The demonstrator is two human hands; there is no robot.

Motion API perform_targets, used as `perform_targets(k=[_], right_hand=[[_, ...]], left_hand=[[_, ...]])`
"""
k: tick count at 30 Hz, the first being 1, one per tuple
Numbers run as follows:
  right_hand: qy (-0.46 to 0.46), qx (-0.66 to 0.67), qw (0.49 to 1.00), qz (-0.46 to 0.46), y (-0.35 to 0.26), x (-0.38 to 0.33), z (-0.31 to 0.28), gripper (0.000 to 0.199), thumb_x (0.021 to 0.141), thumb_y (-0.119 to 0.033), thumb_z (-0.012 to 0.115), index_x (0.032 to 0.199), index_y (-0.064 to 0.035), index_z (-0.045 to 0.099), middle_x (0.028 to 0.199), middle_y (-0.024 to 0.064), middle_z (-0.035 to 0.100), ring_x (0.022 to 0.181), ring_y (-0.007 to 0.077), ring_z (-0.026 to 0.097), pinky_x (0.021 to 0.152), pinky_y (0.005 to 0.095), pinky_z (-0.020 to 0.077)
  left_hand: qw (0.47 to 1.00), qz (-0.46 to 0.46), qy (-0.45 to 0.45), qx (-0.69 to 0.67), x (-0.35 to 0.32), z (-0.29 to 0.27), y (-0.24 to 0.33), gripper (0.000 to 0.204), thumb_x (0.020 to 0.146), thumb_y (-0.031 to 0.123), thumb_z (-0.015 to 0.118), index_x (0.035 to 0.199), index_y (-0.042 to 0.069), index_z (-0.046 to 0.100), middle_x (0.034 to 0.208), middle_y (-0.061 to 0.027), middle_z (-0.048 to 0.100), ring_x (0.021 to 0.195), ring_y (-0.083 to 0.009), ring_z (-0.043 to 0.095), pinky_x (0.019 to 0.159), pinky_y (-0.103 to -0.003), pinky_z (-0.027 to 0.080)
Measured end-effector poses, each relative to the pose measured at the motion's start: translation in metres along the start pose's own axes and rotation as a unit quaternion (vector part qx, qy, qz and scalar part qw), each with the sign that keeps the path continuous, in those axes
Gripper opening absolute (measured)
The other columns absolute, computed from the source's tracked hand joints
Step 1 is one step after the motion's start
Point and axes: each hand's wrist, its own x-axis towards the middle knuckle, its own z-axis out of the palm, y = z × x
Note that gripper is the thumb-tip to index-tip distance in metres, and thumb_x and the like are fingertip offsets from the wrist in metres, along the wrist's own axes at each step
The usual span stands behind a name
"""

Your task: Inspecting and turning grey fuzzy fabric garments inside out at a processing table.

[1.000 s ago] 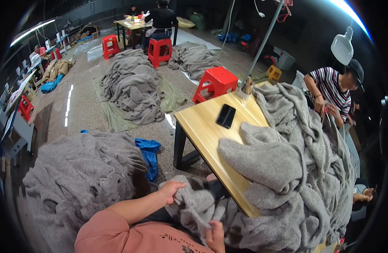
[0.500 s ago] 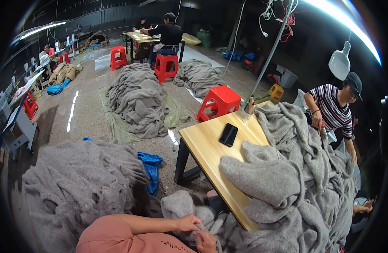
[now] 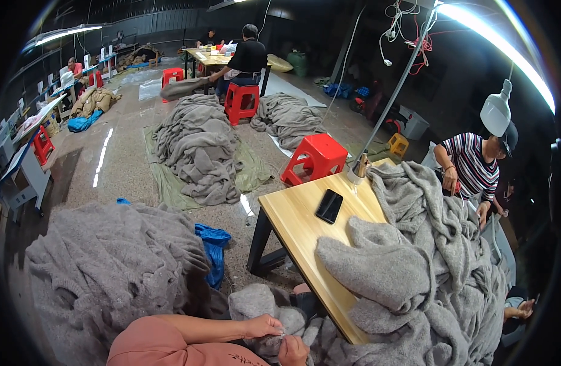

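From the hands, the wooden bench (image 3: 293, 210) stands at one o'clock. Over its right side, at two o'clock, sprawls a heap of grey knitwear (image 3: 390, 274). Another grey pile (image 3: 109, 262) sits on the floor at ten. Beyond the bench's far edge, between twelve and one, is a red stool (image 3: 320, 152). The grey cloth (image 3: 256, 300) being handled lies close at eleven, between pile and bench. Blue plastic (image 3: 213, 244) shows farther off at eleven. The left hand (image 3: 263, 327) and right hand (image 3: 294, 352) nearly meet, both with fingers pinching the cloth; the detail there is too small to tell. A black phone (image 3: 329, 206) rests on the bench at one.
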Motion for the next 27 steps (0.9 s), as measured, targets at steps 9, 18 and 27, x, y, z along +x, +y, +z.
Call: perform_targets(k=[9, 18, 27], right_hand=[[-0.034, 0.056, 0.994, 0.089, 0.002, 0.008, -0.002, 0.011, 0.079, -0.003, 0.052, 0.089, -0.0006, 0.055, 0.075, 0.0153, 0.054, 0.065, 0.0338, 0.052, 0.055, 0.0400, 0.0425], [-0.075, 0.224, 0.956, 0.174, 0.003, 0.017, -0.009, 0.005, 0.080, -0.002, 0.051, 0.082, 0.0002, 0.056, 0.078, 0.0090, 0.057, 0.064, 0.0200, 0.051, 0.056, 0.0294, 0.0420], [-0.098, 0.371, 0.825, 0.416, 0.002, 0.023, -0.009, 0.010, 0.083, -0.010, 0.055, 0.083, -0.0006, 0.060, 0.067, 0.0012, 0.056, 0.060, 0.0092, 0.047, 0.052, 0.0253, 0.0410]], left_hand=[[0.999, 0.035, 0.028, -0.012, -0.002, 0.002, 0.005, 0.009, 0.079, 0.005, 0.060, 0.086, -0.001, 0.062, 0.074, 0.0020, 0.059, 0.067, -0.0030, 0.050, 0.060, -0.018, 0.041], [0.983, 0.082, 0.051, 0.158, -0.007, 0.000, 0.004, 0.011, 0.073, 0.005, 0.065, 0.083, 0.002, 0.061, 0.066, 0.0029, 0.057, 0.062, -0.0025, 0.049, 0.054, -0.021, 0.040], [0.934, 0.172, 0.054, 0.308, -0.008, 0.004, 0.008, 0.010, 0.071, 0.007, 0.062, 0.080, 0.003, 0.062, 0.064, -0.0092, 0.059, 0.058, -0.0114, 0.054, 0.055, -0.027, 0.042]])
